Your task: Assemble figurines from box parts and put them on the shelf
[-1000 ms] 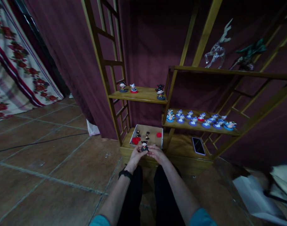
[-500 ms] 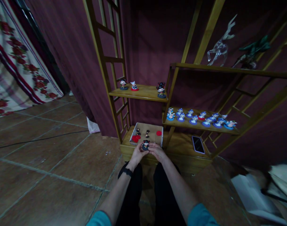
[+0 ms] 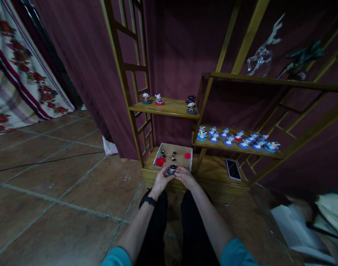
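Between my hands is a small figurine (image 3: 172,170) with black hair buns, red trim and a dark round base. The fingers of my left hand (image 3: 162,180) are closed on it from the left, near the base. From the other side, the fingers of my right hand (image 3: 186,176) are closed on its right edge. Just beyond my hands lies a shallow cardboard box (image 3: 180,147). Inside it are several small dark figure pieces (image 3: 173,156), red discs (image 3: 160,161) at the left and another red disc (image 3: 187,156) at the right.
A wooden display shelf (image 3: 169,108) holds black-haired figurines (image 3: 191,105) and a small red-based one (image 3: 158,99). Several purple- and blue-based figurines (image 3: 229,140) stand on the right shelf. A phone (image 3: 233,169) lies on the bottom board; a clear deer ornament (image 3: 263,55) stands above.
The figurine has tipped over in my fingers, so its head now leans to the right. Both hands stay in nearly the same place; the view has shifted slightly.
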A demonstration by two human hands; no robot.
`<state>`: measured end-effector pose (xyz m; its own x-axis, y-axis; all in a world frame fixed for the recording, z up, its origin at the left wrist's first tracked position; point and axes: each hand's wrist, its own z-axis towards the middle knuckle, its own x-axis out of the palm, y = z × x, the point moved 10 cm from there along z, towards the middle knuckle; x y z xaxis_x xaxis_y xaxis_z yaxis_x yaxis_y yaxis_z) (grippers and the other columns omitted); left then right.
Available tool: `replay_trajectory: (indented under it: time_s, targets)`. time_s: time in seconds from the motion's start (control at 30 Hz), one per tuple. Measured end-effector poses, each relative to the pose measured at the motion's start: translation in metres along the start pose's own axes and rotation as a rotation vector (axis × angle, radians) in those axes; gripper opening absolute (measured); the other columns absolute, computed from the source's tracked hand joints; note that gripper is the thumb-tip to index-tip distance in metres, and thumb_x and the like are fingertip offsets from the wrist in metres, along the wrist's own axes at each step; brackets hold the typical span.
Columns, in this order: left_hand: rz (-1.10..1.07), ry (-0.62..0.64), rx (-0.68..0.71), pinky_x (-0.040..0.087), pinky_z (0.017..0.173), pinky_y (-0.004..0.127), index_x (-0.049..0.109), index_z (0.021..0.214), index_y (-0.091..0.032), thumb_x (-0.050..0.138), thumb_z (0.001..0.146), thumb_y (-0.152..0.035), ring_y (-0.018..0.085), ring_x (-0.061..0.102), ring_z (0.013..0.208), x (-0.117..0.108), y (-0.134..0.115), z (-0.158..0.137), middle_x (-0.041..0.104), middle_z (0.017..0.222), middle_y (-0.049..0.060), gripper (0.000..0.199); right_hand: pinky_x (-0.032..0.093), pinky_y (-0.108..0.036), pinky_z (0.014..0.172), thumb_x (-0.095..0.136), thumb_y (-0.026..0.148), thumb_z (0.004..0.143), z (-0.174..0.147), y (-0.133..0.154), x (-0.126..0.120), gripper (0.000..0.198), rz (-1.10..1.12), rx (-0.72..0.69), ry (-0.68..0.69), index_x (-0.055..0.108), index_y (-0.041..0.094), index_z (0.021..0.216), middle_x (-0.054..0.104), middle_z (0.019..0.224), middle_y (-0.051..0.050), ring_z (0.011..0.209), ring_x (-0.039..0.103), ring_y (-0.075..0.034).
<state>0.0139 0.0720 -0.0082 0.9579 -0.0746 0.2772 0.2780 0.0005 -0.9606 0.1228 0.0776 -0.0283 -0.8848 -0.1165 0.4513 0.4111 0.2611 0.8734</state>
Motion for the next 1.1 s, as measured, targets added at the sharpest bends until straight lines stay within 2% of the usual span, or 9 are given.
replay_trajectory:
  time_s: [0.13,0.33,0.53,0.7,0.9,1.1]
  targets:
    - [0.036,-0.007,0.014,0.044,0.072,0.028,0.060,0.095,-0.015,0.076,0.048,-0.018,0.014,0.057,0.070,-0.001,-0.004,-0.002,0.065,0.083,0.003,0.050,0.045,-0.035,0.082,0.071,0.019,0.055,-0.004,0.001,0.005,0.029,0.000,0.024,0.035,0.062,0.016,0.082,0.066,0.085,-0.005,0.085,0.061,-0.018]
    - [0.070,-0.027,-0.007,0.042,0.068,0.027,0.062,0.088,-0.013,0.077,0.046,-0.023,0.013,0.054,0.063,-0.001,-0.006,-0.003,0.063,0.071,0.002,0.045,0.046,-0.036,0.082,0.072,0.020,0.055,-0.004,-0.003,-0.002,0.027,0.033,0.049,-0.029,0.064,0.014,0.081,0.066,0.084,-0.006,0.083,0.062,-0.018]
    - [0.096,-0.059,-0.024,0.040,0.066,0.026,0.061,0.082,-0.013,0.077,0.046,-0.025,0.013,0.054,0.065,-0.005,-0.003,-0.001,0.062,0.071,0.003,0.041,0.050,-0.033,0.073,0.068,0.022,0.063,-0.004,-0.007,-0.002,0.022,0.008,0.090,0.002,0.064,0.014,0.082,0.066,0.075,-0.005,0.069,0.062,-0.014]
    - [0.139,-0.057,-0.010,0.040,0.063,0.024,0.059,0.088,-0.013,0.077,0.047,-0.026,0.011,0.053,0.064,-0.006,-0.002,-0.001,0.062,0.073,0.002,0.046,0.051,-0.029,0.067,0.067,0.020,0.065,-0.003,-0.011,-0.003,0.019,0.010,0.120,-0.004,0.064,0.013,0.083,0.066,0.073,-0.005,0.064,0.061,-0.012]
    - [0.144,-0.035,-0.003,0.039,0.060,0.022,0.058,0.095,-0.013,0.076,0.048,-0.025,0.009,0.048,0.057,-0.004,0.000,-0.002,0.059,0.069,-0.001,0.052,0.050,-0.030,0.072,0.067,0.016,0.065,-0.004,-0.010,-0.002,0.021,0.040,0.102,0.017,0.063,0.013,0.085,0.066,0.083,-0.006,0.074,0.063,-0.014]
    - [0.121,0.008,-0.026,0.039,0.061,0.023,0.059,0.096,-0.013,0.076,0.048,-0.026,0.010,0.051,0.060,-0.005,0.008,-0.001,0.061,0.072,0.001,0.052,0.050,-0.032,0.076,0.066,0.015,0.064,-0.009,-0.013,-0.002,0.027,0.040,0.123,0.032,0.062,0.014,0.091,0.066,0.084,-0.006,0.075,0.063,-0.014]
